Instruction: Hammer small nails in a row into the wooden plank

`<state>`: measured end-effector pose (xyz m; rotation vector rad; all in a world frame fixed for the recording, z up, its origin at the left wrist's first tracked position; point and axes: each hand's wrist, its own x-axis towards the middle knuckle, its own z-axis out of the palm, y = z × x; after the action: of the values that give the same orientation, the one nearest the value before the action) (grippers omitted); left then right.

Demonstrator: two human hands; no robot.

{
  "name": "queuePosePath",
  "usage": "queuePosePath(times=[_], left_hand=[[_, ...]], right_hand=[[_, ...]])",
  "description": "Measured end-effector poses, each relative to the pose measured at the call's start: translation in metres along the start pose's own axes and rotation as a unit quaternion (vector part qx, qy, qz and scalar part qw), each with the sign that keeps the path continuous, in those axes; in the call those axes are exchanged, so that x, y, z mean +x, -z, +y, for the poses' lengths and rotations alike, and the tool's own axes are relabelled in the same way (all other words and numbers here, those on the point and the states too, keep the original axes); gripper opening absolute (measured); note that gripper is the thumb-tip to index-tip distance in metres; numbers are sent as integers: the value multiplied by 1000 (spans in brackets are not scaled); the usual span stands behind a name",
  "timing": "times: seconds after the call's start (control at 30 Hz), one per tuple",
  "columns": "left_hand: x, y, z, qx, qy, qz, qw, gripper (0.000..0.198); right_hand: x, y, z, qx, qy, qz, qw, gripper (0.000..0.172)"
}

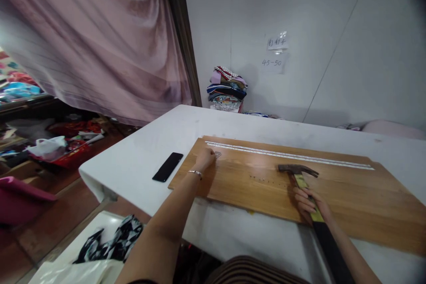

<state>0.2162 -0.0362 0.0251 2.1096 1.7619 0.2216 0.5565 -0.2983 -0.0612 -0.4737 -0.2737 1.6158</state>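
Observation:
My right hand (308,202) is closed around the yellow-green part of the handle of a claw hammer (301,179). Its dark metal head lies over a wooden board (239,182), with the claw pointing right. My left hand (205,158) is at the board's left end, fingertips pinched together beside a few thin nails (218,155). Whatever is between those fingertips is too small to make out. Beyond both hands, two white marked strips (286,154) run along the board. Several small nails or holes (266,180) form a row left of the hammer.
The board rests on a white table (140,151). A black phone (168,167) lies left of it. Folded cloth (227,89) is stacked against the wall, below paper notes (276,53). A pink curtain (109,40) hangs at the left. Patterned fabric (113,239) lies at the lower left.

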Motion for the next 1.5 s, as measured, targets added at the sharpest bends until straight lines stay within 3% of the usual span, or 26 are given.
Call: queuePosePath(times=[0.33,0.53,0.87,1.07,1.5], left_hand=[[5,2,12,42,-36,-24,998,20],[6,5,14,74,-59,-43,995,22],[-8,6,17,97,-51,-53,993,23],[-14,3,14,83,-52,-43,994,21],[-24,-5,6,-42,-6,9,999,11]], right_hand=[[1,-1,-1,-64,1,-4,998,24],[5,7,2,-26,14,-11,1000,20],[2,-9,-3,-21,-10,-10,1000,20],[6,-13,-5,25,-33,-95,995,13],[6,-13,-3,39,-43,-146,988,21]])
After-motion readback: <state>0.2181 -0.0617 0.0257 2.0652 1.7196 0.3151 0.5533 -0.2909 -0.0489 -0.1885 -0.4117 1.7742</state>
